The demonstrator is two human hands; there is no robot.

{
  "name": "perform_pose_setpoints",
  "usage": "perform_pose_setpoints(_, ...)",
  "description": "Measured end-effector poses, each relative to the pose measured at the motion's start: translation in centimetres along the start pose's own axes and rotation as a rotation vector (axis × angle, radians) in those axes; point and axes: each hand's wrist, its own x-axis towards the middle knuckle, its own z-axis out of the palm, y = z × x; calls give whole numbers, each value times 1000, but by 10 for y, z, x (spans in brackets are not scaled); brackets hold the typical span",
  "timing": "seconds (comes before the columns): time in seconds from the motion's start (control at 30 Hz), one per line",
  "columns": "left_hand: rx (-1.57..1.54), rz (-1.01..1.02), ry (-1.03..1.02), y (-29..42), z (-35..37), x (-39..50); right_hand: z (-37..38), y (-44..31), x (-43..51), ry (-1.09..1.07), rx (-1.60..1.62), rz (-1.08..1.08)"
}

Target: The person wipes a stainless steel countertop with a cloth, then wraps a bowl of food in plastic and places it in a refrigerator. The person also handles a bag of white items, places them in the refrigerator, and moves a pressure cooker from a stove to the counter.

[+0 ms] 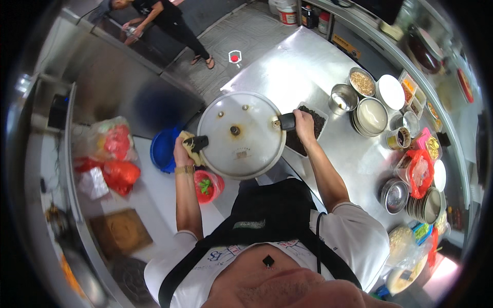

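Note:
A large metal pressure cooker with its lid on is held out in front of my body, seen from above. My left hand grips its left black handle through a folded yellowish cloth. On the other side, my right hand is closed around the black handle. Valve fittings and brownish stains mark the lid. Partly behind my right hand lies a clear plastic tub of dark food on the steel table. A red bucket with green leaves stands below the cooker's left side.
The steel worktable carries stacked bowls, a steel pot and several ingredient containers along its right side. A blue basin, plastic bags and a wooden board are on my left. Another person stands beyond the steel cabinet.

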Motion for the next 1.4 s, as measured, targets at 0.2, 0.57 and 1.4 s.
perform_pose_setpoints(0.2, 148, -128, -149, 5, 98, 223, 50, 18, 101, 245, 50, 154)
perform_pose_setpoints(0.57, 325, -380, -325, -18, 240, 382, 70, 66, 160, 542, 223, 344)
perform_pose_setpoints(1.4, 287, -965, -1434, 206, 364, 507, 490, -305, 279, 429, -221, -271)
